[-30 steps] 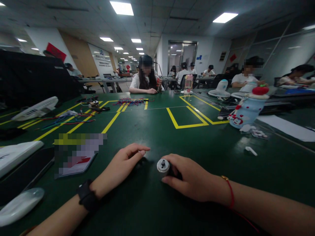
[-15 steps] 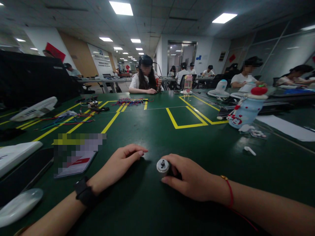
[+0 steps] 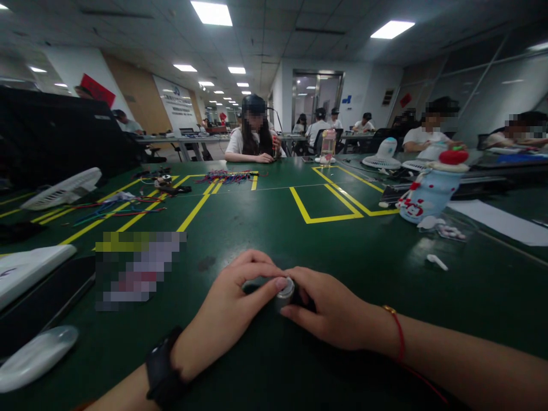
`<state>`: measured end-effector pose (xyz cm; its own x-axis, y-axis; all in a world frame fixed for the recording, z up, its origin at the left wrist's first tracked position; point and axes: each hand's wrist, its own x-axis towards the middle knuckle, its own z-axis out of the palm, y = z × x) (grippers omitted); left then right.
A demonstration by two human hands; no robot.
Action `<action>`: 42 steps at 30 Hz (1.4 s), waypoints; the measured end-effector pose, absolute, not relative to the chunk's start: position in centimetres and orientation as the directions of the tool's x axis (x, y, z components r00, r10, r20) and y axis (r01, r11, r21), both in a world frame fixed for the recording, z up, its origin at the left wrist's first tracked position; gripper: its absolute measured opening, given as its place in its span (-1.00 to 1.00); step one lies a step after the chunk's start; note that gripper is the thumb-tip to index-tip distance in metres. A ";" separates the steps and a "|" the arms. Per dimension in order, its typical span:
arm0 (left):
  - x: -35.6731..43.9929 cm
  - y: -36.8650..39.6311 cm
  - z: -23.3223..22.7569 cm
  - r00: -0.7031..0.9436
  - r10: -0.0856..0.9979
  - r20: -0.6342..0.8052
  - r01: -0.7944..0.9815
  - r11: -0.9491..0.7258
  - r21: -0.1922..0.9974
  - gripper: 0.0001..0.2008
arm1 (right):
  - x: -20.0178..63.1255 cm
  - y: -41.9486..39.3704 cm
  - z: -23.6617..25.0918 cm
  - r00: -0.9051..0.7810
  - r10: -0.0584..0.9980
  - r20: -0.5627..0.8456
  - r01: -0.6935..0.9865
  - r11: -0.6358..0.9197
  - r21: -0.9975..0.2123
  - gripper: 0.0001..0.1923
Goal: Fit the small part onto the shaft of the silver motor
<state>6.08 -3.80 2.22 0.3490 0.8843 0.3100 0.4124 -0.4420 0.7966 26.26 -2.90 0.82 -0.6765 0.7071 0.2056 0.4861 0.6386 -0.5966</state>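
Observation:
A small silver motor (image 3: pixel 285 294), a metal cylinder, stands upright on the green table in front of me. My right hand (image 3: pixel 331 305) is closed around its right side, thumb at the near side and fingers behind. Thumb and index finger of my left hand (image 3: pixel 244 291) are pinched together at the top of the motor, covering the stub there. A black watch (image 3: pixel 165 365) is on my left wrist, a red cord (image 3: pixel 400 334) on my right.
To the left lie a white computer mouse (image 3: pixel 38 358), a blurred-out card (image 3: pixel 141 274) and loose wires (image 3: pixel 115 211). A blue bottle (image 3: pixel 434 191) and a white earbud (image 3: pixel 437 262) are at right. Across the table (image 3: pixel 240 222) sits a person (image 3: pixel 252 140), near a wire bundle (image 3: pixel 229 177).
My left hand has moved right, from apart on the table to the top of the motor, and its thumb and index finger have closed there. My right hand has kept its hold.

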 end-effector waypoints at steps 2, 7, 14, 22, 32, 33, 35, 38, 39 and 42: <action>5.9 -3.8 2.4 0.301 0.895 0.329 0.398 -0.431 0.810 -0.87 | 26.3 -2.9 0.9 -0.674 0.711 0.200 0.491 0.633 -0.598 -0.76; 3.7 -2.8 2.4 0.367 0.894 0.259 0.475 -0.419 0.774 -0.84 | 26.4 -3.0 1.3 -0.670 0.726 0.155 0.496 0.593 -0.634 -0.75; 2.0 -1.7 1.5 0.617 0.780 0.104 0.585 -0.543 0.602 -0.86 | 26.7 -2.8 0.8 -0.656 0.744 0.129 0.499 0.555 -0.666 -0.71; 2.1 -1.8 1.3 0.637 0.769 0.046 0.635 -0.559 0.533 -0.84 | 26.7 -2.9 0.9 -0.658 0.744 0.117 0.496 0.545 -0.677 -0.71; 1.3 -0.6 1.2 0.534 0.837 0.120 0.580 -0.465 0.669 -0.72 | 26.8 -2.9 1.0 -0.654 0.748 0.117 0.509 0.548 -0.664 -0.70; 1.0 -0.4 1.1 0.490 0.862 0.130 0.593 -0.439 0.676 -0.71 | 26.8 -2.9 1.0 -0.653 0.749 0.113 0.510 0.545 -0.665 -0.69; 0.4 0.1 0.8 0.425 0.894 0.141 0.620 -0.401 0.675 -0.71 | 26.8 -2.9 1.0 -0.654 0.749 0.106 0.510 0.539 -0.670 -0.67; -0.1 0.5 0.5 0.393 0.909 0.140 0.639 -0.379 0.669 -0.72 | 26.8 -2.9 1.1 -0.654 0.749 0.108 0.506 0.539 -0.674 -0.67; -0.1 0.4 0.5 0.395 0.908 0.143 0.641 -0.383 0.665 -0.73 | 26.8 -2.9 1.1 -0.653 0.749 0.111 0.506 0.541 -0.672 -0.67; 0.2 0.2 0.4 0.419 0.892 0.169 0.650 -0.425 0.630 -0.73 | 26.8 -2.9 1.1 -0.653 0.748 0.116 0.509 0.547 -0.664 -0.65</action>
